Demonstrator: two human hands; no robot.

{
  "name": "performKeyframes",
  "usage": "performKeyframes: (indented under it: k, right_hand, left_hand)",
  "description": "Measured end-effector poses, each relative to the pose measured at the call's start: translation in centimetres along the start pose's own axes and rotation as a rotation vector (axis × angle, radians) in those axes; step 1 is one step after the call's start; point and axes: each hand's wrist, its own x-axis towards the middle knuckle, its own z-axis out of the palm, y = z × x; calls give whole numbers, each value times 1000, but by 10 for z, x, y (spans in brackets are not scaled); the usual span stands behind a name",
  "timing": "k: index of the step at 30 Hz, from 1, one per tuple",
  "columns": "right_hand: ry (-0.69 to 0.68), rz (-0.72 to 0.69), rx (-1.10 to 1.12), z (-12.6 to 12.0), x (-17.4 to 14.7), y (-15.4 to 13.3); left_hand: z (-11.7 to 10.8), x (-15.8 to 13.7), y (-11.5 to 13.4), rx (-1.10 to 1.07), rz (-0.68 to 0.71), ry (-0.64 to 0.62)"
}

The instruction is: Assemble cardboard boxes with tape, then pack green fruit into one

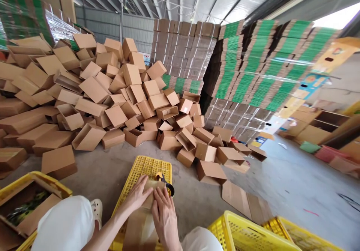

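Note:
A cardboard box (pixel 140 228) lies on an upturned yellow plastic crate (pixel 150 163) between my knees. My left hand (pixel 140 193) rests along the left side of the box's far end, fingers stretched out. On the right side of the same end, my right hand (pixel 164 211) lies flat with its fingers extended over the cardboard. Shiny tape (pixel 154 184) seems to run across the box there. Just beyond my right fingertips, a yellow-and-black tape dispenser (pixel 161 177) sits on the crate, partly hidden by my hand.
A large heap of small cardboard boxes (pixel 95 89) covers the floor ahead. Behind it stand strapped stacks of flattened cartons (pixel 253 67). At my left a yellow crate (pixel 60 185) holds an open carton with dark contents. More yellow crates (pixel 247 232) stand at right, near flattened cardboard (pixel 244 202).

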Motion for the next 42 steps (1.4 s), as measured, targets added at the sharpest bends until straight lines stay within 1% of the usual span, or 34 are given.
performKeyframes:
  k: [3, 6, 9, 13, 16, 18, 20, 24, 28, 31, 36, 39, 42]
  right_hand:
    - [-77, -3, -83, -4, 12, 2]
    - [-133, -38, -107, -9, 30, 10]
    - [-158, -47, -132, -12, 41, 17]
    - [-162, -20, -198, -9, 44, 21]
    - [-112, -16, -209, -6, 44, 23]
    - [-57, 16, -163, -5, 45, 23]
    - [-17, 91, -81, -6, 46, 21]
    - [11, 259, 149, -10, 47, 13]
    - [65, 414, 398, -11, 41, 3]
    - [97, 499, 507, -8, 31, -6]
    - [198, 545, 538, -7, 12, -16]
    - [249, 540, 520, -8, 4, -20]
    - [292, 508, 506, -7, 5, -25]
  left_hand:
    - [-2, 5, 12, -21, 91, -70]
    - [0, 5, 30, 5, 165, -106]
    - [4, 7, 42, 80, 161, -111]
    - [4, 8, 44, 93, 121, -106]
    - [3, 7, 38, 25, 86, -86]
    - [2, 6, 33, -40, 38, -81]
    - [1, 4, 30, -110, -29, -80]
    - [-4, -3, 27, -201, -162, -85]
    - [-11, -16, 21, -238, -210, -90]
    - [-14, -27, 11, -273, -233, -87]
    - [-13, -49, 2, -287, -257, -99]
    - [-14, -60, 5, -258, -275, -81]
    - [-19, -65, 12, -249, -260, -49]
